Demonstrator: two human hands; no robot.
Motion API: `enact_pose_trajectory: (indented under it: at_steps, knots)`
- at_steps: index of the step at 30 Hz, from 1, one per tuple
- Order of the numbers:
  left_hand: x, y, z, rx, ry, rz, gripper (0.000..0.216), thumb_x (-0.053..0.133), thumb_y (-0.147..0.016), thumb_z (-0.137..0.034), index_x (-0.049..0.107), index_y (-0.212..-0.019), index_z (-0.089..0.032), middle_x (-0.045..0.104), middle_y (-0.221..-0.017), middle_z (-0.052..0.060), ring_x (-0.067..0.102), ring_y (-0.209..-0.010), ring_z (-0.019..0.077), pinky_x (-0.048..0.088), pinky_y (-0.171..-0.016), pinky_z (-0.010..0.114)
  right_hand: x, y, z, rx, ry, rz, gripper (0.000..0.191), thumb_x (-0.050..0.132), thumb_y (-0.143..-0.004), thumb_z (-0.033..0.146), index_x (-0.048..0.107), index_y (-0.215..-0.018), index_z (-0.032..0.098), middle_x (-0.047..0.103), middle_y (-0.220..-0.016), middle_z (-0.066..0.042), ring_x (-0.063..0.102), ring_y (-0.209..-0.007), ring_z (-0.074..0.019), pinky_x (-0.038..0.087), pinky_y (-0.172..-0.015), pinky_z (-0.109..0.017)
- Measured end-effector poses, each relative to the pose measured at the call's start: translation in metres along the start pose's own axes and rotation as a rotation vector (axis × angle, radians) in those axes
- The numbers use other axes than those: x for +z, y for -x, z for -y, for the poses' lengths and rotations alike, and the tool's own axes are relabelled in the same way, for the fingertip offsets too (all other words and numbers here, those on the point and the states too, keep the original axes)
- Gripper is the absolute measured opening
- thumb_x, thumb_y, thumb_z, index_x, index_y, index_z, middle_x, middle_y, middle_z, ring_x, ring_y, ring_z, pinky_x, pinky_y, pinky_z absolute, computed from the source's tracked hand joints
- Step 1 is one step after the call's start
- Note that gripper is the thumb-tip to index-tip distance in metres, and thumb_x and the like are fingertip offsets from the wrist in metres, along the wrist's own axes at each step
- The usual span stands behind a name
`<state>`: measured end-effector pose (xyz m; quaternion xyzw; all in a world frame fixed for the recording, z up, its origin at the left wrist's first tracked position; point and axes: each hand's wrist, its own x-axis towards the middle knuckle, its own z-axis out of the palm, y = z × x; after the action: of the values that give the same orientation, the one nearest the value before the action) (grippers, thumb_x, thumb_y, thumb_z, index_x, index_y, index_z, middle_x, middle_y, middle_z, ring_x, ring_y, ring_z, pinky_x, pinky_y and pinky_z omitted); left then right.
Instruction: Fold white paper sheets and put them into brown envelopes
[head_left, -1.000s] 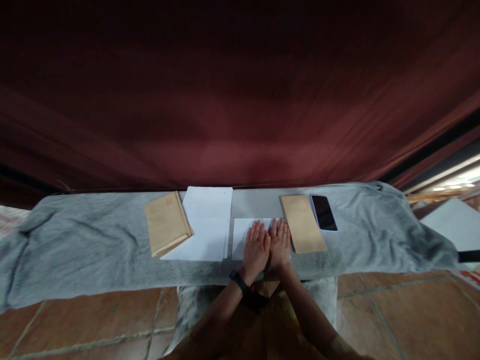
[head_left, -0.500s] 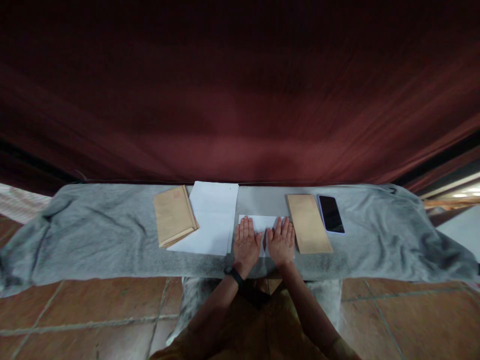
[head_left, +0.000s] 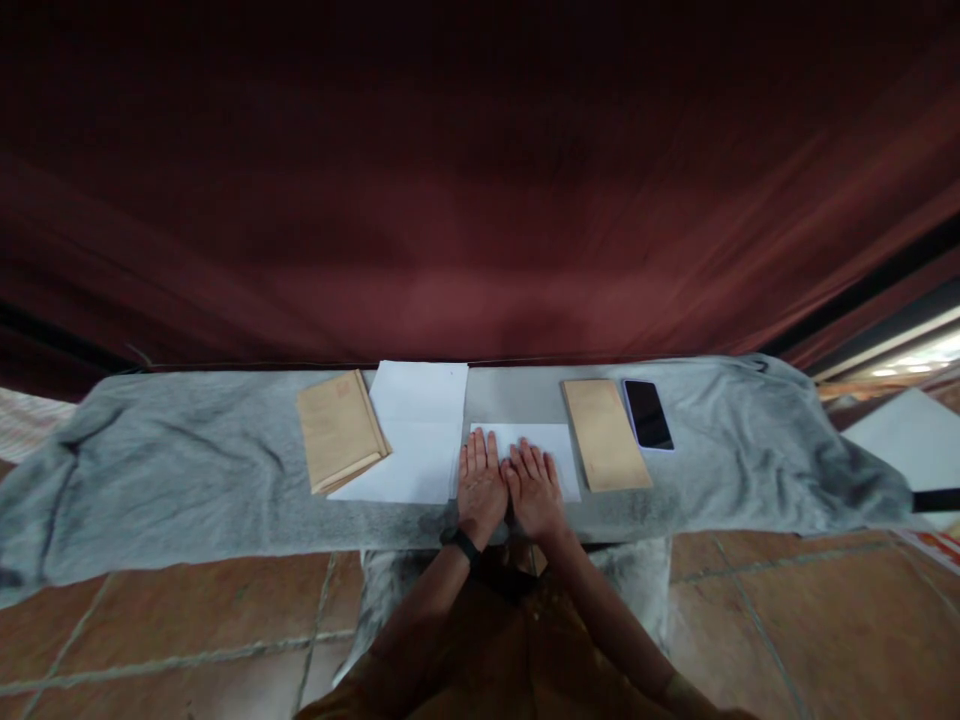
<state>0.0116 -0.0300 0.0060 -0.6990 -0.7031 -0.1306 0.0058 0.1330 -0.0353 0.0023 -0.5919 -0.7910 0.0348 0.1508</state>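
Beyond the small white sheet [head_left: 559, 437], the upper part of the view is filled by a dark red curtain [head_left: 450, 220]. The small sheet is carried by a long table [head_left: 217, 440] draped in grey cloth, and on the near side of that sheet, lower down, tiled floor [head_left: 217, 630] is seen. Just to the left of the small sheet, larger white paper [head_left: 416, 455] is laid out, its left part overlapped by a pile of brown envelopes [head_left: 341, 430]. Just to the right of the small sheet, a single brown envelope [head_left: 606, 435] is set at a slant, and past it, farther right of the sheet, a phone [head_left: 649, 412] is placed with its dark screen up.

The small sheet is found directly under both hands, its long axis run from side to side along the table. Its left end is covered by the left hand [head_left: 482, 488] and its middle by the right hand [head_left: 534, 495], which is the nearer to the uncovered right end. Both hands are held flat, palms down, fingers extended away from the body; the sheet is touched but nothing is gripped. The thumbs are brought close together; whether they touch cannot be told. A black wristband [head_left: 461, 543] is worn on the left wrist, at the near side of the sheet.
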Motion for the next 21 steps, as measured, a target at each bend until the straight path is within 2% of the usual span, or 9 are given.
enact_pose_trajectory:
  at_steps: [3, 7, 11, 17, 21]
  knots:
    - [0.0, 0.0, 0.0, -0.004, 0.005, -0.001, 0.06, 0.037, -0.099, -0.027, 0.028, -0.155, -0.006, 0.026, -0.163, 0.02, 0.02, -0.153, 0.0293, 0.026, -0.123, 0.051, 0.0, 0.011, -0.003, 0.028, 0.028, -0.019, 0.053, 0.031, -0.105, 0.033, 0.037, -0.154, 0.017, 0.035, -0.16, -0.014, 0.032, -0.148, -0.0263, 0.024, -0.12, -0.048]
    - [0.0, 0.0, -0.002, -0.002, 0.015, -0.019, 0.061, 0.039, -0.099, -0.027, 0.028, -0.155, -0.005, 0.026, -0.163, 0.02, 0.021, -0.152, 0.0298, 0.025, -0.123, 0.051, 0.0, 0.023, -0.018, 0.054, 0.083, -0.12, 0.056, 0.036, -0.105, 0.038, 0.037, -0.154, 0.011, 0.032, -0.16, -0.017, 0.033, -0.147, -0.0292, 0.027, -0.119, -0.046]
    - [0.0, 0.0, -0.002, -0.007, 0.018, -0.028, 0.062, 0.039, -0.099, -0.028, 0.027, -0.155, -0.005, 0.025, -0.163, 0.021, 0.021, -0.152, 0.0297, 0.025, -0.123, 0.05, 0.001, 0.035, -0.028, 0.058, 0.097, -0.199, 0.061, 0.037, -0.104, 0.042, 0.03, -0.157, 0.01, 0.033, -0.16, -0.018, 0.036, -0.146, -0.03, 0.031, -0.117, -0.046]
    - [-0.001, 0.001, 0.0, -0.013, 0.022, -0.04, 0.06, 0.037, -0.1, -0.03, 0.031, -0.153, -0.002, 0.028, -0.162, 0.022, 0.023, -0.152, 0.0294, 0.024, -0.124, 0.049, 0.001, 0.043, -0.028, 0.069, 0.109, -0.21, 0.065, 0.038, -0.104, 0.041, 0.023, -0.159, 0.01, 0.035, -0.159, -0.019, 0.039, -0.144, -0.0308, 0.034, -0.115, -0.047]
    - [-0.002, -0.005, -0.012, 0.042, 0.033, -0.031, 0.058, 0.033, -0.101, -0.029, 0.032, -0.152, -0.001, 0.033, -0.16, 0.021, 0.024, -0.152, 0.0286, 0.025, -0.124, 0.049, 0.0, 0.043, -0.026, 0.063, 0.112, -0.22, 0.065, 0.039, -0.103, 0.04, 0.023, -0.158, 0.008, 0.036, -0.158, -0.021, 0.04, -0.143, -0.0318, 0.034, -0.115, -0.048]
